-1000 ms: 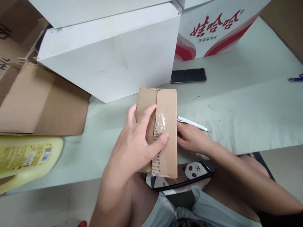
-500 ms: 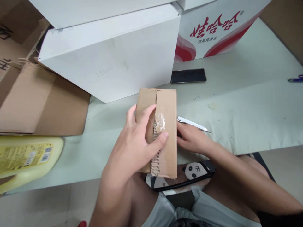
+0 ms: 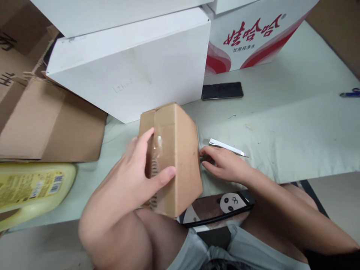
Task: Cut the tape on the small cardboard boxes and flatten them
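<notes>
Brown cardboard box [image 3: 187,161]: at the front of the cloth-covered pale green worktop [image 3: 281,123], tipped so I see its top and right side; clear tape and exposed corrugation mark the top seam, and its inside is hidden.
Left hand [image 3: 131,176]: gripping the box from above, fingers spread across the top, my thumb at the edge where top meets side.
Right hand [image 3: 222,161]: fingers curled just beside the box's lower right edge; I cannot tell whether they pinch anything.
Large white carton [image 3: 129,75]: behind the box, contents hidden.
White carton with red lettering [image 3: 253,45]: farther back, right of that one.
Big brown carton [image 3: 70,120]: to my left, ragged flaps, contents out of sight.
Pale yellow plastic jug [image 3: 30,191]: near the worktop's front edge, left.
Front edge: the box's near end reaches it, beside a panda-print pouch [image 3: 230,204].
Room: cloth stretches rightward past a slim white pen-like tool [image 3: 226,146] and a black phone [image 3: 222,90]; leftward, a narrower strip separates box and jug.
</notes>
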`<state>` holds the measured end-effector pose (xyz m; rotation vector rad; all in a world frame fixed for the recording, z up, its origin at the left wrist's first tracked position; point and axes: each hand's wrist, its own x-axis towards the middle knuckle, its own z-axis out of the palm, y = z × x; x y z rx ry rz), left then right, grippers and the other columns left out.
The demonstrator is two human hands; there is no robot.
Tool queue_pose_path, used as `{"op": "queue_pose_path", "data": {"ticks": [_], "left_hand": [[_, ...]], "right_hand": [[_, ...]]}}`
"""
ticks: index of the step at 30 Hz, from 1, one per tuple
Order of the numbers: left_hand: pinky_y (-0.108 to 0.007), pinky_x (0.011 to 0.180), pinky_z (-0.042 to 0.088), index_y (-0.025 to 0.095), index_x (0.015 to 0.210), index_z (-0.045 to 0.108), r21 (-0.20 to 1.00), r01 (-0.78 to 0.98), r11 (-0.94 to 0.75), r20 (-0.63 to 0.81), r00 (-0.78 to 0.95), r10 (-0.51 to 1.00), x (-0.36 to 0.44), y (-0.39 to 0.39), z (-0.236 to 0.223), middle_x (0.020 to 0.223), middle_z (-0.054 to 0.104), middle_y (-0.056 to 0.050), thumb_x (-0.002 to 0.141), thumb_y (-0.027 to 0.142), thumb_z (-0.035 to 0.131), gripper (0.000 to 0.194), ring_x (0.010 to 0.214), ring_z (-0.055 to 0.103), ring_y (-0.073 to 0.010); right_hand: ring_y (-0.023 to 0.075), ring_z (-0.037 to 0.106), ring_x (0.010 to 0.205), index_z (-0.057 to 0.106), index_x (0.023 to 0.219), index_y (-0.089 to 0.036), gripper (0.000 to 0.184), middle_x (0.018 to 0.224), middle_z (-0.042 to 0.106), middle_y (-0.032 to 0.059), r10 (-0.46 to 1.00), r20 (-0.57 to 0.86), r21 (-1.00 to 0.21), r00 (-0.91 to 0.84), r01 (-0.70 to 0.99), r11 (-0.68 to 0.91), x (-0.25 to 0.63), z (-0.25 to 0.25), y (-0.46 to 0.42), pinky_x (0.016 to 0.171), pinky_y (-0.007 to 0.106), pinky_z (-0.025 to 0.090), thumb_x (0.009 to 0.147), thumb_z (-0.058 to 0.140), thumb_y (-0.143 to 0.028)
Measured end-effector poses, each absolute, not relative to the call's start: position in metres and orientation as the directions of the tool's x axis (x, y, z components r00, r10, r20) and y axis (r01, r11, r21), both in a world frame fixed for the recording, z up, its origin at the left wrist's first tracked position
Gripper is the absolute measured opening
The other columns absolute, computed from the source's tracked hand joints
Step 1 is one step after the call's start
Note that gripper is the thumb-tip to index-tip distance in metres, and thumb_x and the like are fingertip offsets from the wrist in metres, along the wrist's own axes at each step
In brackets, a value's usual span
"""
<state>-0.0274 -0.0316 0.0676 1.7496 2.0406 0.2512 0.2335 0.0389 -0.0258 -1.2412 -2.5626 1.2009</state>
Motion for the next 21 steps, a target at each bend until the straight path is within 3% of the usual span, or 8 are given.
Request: {"op": "queue_pose_path", "data": {"ticks": [4, 8, 10, 12, 14, 17, 19, 21], "left_hand": [[-0.055, 0.098, 0.057, 0.029, 0.163, 0.026, 0.51, 0.792, 0.336, -0.284, -0.214, 0.935, -0.047, -0.031, 0.066, 0.145, 0.061, -0.012, 0.082, 0.083, 0.059, 0.102, 0.124, 0.064, -0.0431], [-0.043, 0.081, 0.059, 0.03, 0.156, 0.035, 0.761, 0.512, 0.399, -0.306, -0.258, 0.916, -0.055, -0.021, 0.061, 0.131, 0.065, -0.01, 0.056, 0.081, 0.079, 0.12, 0.109, 0.068, -0.0376], [-0.033, 0.068, 0.058, 0.033, 0.15, 0.042, 0.895, 0.216, 0.39, -0.323, -0.289, 0.901, -0.05, -0.016, 0.058, 0.124, 0.068, -0.007, 0.056, 0.067, 0.087, 0.11, 0.098, 0.07, -0.0306], [-0.027, 0.063, 0.057, 0.033, 0.136, 0.055, 0.954, -0.08, 0.287, -0.298, -0.313, 0.902, -0.042, -0.013, 0.054, 0.123, 0.071, -0.003, 0.062, 0.052, 0.088, 0.083, 0.091, 0.07, -0.0234], [-0.025, 0.062, 0.058, 0.029, 0.118, 0.064, 0.941, -0.28, 0.189, -0.279, -0.331, 0.901, -0.035, -0.011, 0.05, 0.119, 0.074, 0.0, 0.065, 0.041, 0.087, 0.059, 0.085, 0.07, -0.0191], [-0.027, 0.058, 0.058, 0.023, 0.104, 0.068, 0.87, -0.45, 0.199, -0.355, -0.293, 0.888, -0.027, -0.01, 0.041, 0.096, 0.078, 0.0, 0.066, 0.041, 0.083, 0.044, 0.073, 0.069, -0.0188], [-0.032, 0.061, 0.061, 0.024, 0.102, 0.07, 0.811, -0.528, 0.254, -0.426, -0.234, 0.874, -0.022, -0.009, 0.035, 0.09, 0.079, 0.0, 0.072, 0.046, 0.076, 0.038, 0.077, 0.072, -0.0225], [-0.039, 0.071, 0.065, 0.024, 0.098, 0.071, 0.746, -0.603, 0.281, -0.45, -0.146, 0.881, -0.017, -0.007, 0.03, 0.096, 0.081, -0.001, 0.075, 0.049, 0.072, 0.035, 0.089, 0.075, -0.028]], "right_hand": [[0.0271, 0.072, 0.098, 0.063, 0.115, -0.019, 0.023, 0.112, 0.076, 0.0127, 0.672, -0.241, -0.686, -0.7, 0.613, 0.392, 0.233, -0.026, 0.038, 0.087, 0.04, 0.053, 0.095, 0.052, -0.023], [0.0262, 0.072, 0.094, 0.063, 0.112, -0.019, 0.021, 0.105, 0.076, 0.0121, 0.685, -0.184, -0.716, -0.705, 0.574, 0.398, 0.234, -0.027, 0.038, 0.085, 0.04, 0.053, 0.095, 0.052, -0.023], [0.0254, 0.072, 0.093, 0.063, 0.112, -0.018, 0.021, 0.104, 0.076, 0.0118, 0.718, -0.13, -0.751, -0.684, 0.541, 0.379, 0.235, -0.027, 0.039, 0.083, 0.039, 0.054, 0.095, 0.052, -0.024], [0.0243, 0.072, 0.09, 0.062, 0.11, -0.019, 0.019, 0.103, 0.075, 0.011, 0.779, -0.051, -0.789, -0.625, 0.503, 0.352, 0.237, -0.025, 0.041, 0.078, 0.038, 0.054, 0.094, 0.052, -0.025], [0.0231, 0.07, 0.085, 0.061, 0.104, -0.021, 0.014, 0.098, 0.073, 0.0089, 0.846, 0.03, -0.82, -0.532, 0.472, 0.325, 0.24, -0.022, 0.043, 0.075, 0.037, 0.054, 0.094, 0.052, -0.027], [0.0237, 0.069, 0.09, 0.059, 0.104, -0.023, 0.014, 0.103, 0.071, 0.0086, 0.937, 0.09, -0.875, -0.339, 0.423, 0.237, 0.245, -0.021, 0.048, 0.076, 0.039, 0.055, 0.092, 0.056, -0.03], [0.0246, 0.069, 0.098, 0.055, 0.115, -0.025, 0.026, 0.118, 0.069, 0.0106, 0.965, 0.092, -0.935, -0.246, 0.311, 0.168, 0.249, -0.022, 0.051, 0.08, 0.041, 0.057, 0.093, 0.06, -0.036], [0.0255, 0.069, 0.105, 0.047, 0.127, -0.028, 0.04, 0.126, 0.067, 0.0108, 0.968, 0.105, -0.982, -0.23, 0.128, 0.137, 0.251, -0.024, 0.052, 0.086, 0.044, 0.058, 0.096, 0.059, -0.049]]}}
